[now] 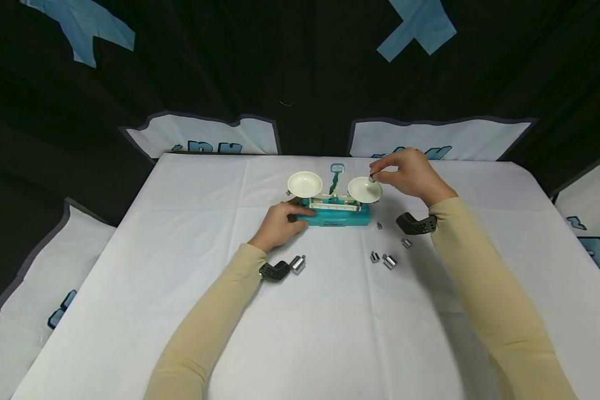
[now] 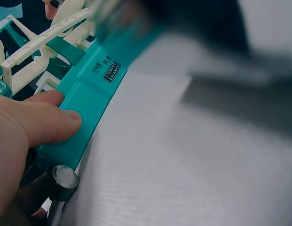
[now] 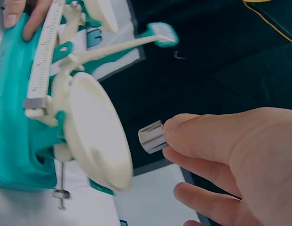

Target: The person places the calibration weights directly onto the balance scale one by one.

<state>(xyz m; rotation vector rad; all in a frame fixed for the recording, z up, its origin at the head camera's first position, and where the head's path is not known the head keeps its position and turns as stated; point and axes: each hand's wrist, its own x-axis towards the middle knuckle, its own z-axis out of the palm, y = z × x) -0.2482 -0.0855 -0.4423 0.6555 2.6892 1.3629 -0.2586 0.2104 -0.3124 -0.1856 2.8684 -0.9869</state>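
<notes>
A teal and cream student balance [image 1: 332, 218] stands at the table's far side, with cream pans to left and right. My left hand [image 1: 281, 222] grips the left end of its base, thumb [image 2: 63, 123] on the front face. In the left wrist view, a shiny round metal piece [image 2: 66, 177] shows beside the lower fingers. Between thumb and fingertips, my right hand [image 1: 411, 173] pinches a small metal weight [image 3: 152, 137]. That weight is held at the right pan [image 3: 99, 134], apart from its rim in the right wrist view.
Several loose metal weights lie on the white-covered table, including a larger one [image 1: 390, 261] and small ones [image 1: 406, 243] at the right. Another weight [image 1: 298, 264] sits by the left wrist camera [image 1: 275, 270]. Dark curtain [image 1: 310, 66] hangs behind the table.
</notes>
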